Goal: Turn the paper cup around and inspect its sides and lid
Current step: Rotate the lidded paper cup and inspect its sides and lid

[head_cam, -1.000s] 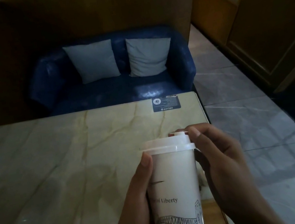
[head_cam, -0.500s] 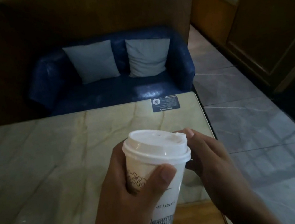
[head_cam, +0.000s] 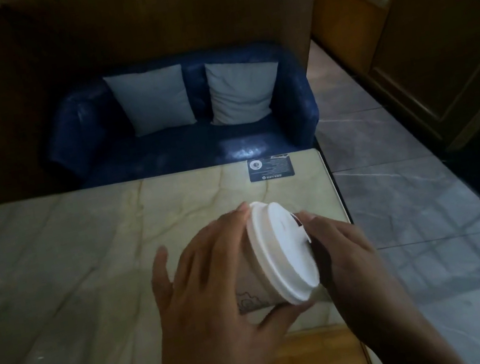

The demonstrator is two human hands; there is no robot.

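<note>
Paper cup point(head_cam: 252, 291): matt paper wall with line print; lid point(head_cam: 282, 251) smooth white plastic. Table point(head_cam: 73, 273): polished marble-look top, pale with veins. Sofa point(head_cam: 182, 147) glossy blue leather-like, cushions point(head_cam: 152, 101) matt cloth; floor point(head_cam: 407, 185) glossy grey tile.

The left hand point(head_cam: 211, 282) hid most of the paper cup point(head_cam: 257, 290); print on a dark card point(head_cam: 270, 167) at the table's far right corner was unreadable.
</note>
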